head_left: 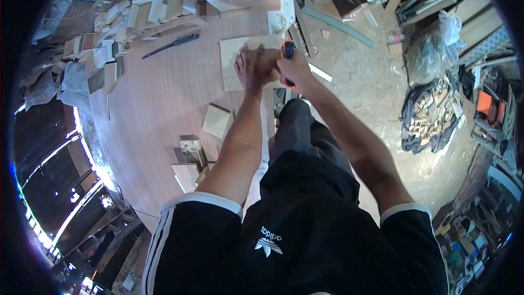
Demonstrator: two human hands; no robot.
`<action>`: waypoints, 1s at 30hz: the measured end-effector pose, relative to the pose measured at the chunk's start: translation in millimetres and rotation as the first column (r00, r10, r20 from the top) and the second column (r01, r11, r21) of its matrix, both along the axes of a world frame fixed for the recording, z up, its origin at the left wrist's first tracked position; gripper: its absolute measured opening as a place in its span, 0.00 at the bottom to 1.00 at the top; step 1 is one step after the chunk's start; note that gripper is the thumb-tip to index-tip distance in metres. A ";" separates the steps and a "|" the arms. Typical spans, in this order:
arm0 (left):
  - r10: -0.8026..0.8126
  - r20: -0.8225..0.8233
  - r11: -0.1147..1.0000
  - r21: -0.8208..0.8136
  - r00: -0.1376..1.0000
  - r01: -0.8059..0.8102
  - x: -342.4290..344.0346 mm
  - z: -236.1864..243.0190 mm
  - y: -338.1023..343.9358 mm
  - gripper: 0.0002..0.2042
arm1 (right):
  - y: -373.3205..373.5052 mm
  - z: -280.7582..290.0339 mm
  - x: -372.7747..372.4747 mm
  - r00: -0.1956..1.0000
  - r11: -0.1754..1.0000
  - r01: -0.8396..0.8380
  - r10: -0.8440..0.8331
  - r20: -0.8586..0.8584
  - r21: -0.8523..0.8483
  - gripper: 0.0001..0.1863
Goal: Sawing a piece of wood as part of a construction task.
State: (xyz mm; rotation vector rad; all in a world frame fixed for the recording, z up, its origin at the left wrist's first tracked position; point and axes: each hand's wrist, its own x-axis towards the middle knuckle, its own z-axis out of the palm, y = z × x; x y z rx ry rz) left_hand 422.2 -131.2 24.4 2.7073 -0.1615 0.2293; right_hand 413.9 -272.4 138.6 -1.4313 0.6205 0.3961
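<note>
A flat, pale wooden board lies on the brown tabletop at its right edge. My left hand presses down on this board with its fingers spread, holding nothing. At the board's right edge, my right hand is closed around the orange-and-black handle of what looks like a handsaw. Its blade is hidden from view. A smaller square wood block rests on the table left of my left forearm. Farther left lies a long dark tool with a narrow blade.
Piled wood pieces cover the far left of the table. More small blocks sit by my left elbow. On the floor at right are a dark cloth of wood scraps, a clear plastic bag and a green strip.
</note>
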 end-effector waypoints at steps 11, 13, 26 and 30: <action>-0.028 -0.001 0.998 -0.053 1.000 0.028 -2.6 6.0 5.2 0.30 | -5.8 72.8 -14.1 0.996 0.987 0.026 -0.011 -0.093 0.160 0.02; -0.018 0.006 1.000 -0.020 1.000 0.018 -7.7 3.2 9.7 0.30 | -7.6 81.8 -19.3 0.982 0.998 -0.023 0.034 -0.185 0.062 0.02; -0.019 -0.067 0.996 0.086 0.998 0.025 -1.2 -7.6 6.0 0.43 | 13.7 10.7 3.5 0.991 0.999 0.014 -0.020 -0.130 -0.052 0.03; 0.010 -0.068 1.000 0.019 0.998 -0.009 -3.4 4.3 5.0 0.29 | -6.3 59.8 1.0 0.988 0.999 -0.002 0.010 -0.154 0.052 0.01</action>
